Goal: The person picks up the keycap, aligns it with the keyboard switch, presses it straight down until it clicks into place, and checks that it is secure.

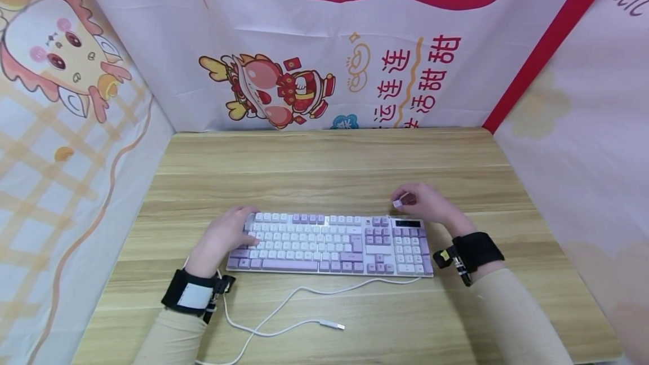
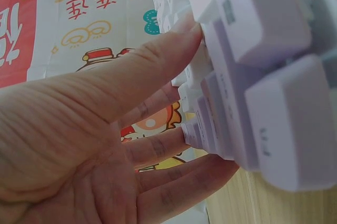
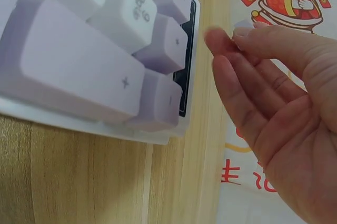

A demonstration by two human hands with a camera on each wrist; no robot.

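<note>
A white and lilac keyboard (image 1: 314, 244) lies flat on the wooden table, its long side facing me. My left hand (image 1: 228, 235) holds its left end. In the left wrist view, the thumb (image 2: 181, 50) rests on the keys while the other fingers reach round the far edge. Just beyond the keyboard's far right corner, my right hand (image 1: 423, 201) pinches a small pale keycap (image 1: 398, 203) between thumb and fingertips. From the right wrist, only a sliver of that keycap (image 3: 243, 24) shows past the fingers, close to the lilac number-pad keys (image 3: 163, 45).
A white cable (image 1: 299, 292) loops over the table in front of the keyboard, ending in a USB plug (image 1: 332, 324). Printed cloth walls (image 1: 324, 21) stand along the table's back and sides. Both wrists wear black straps with small cameras.
</note>
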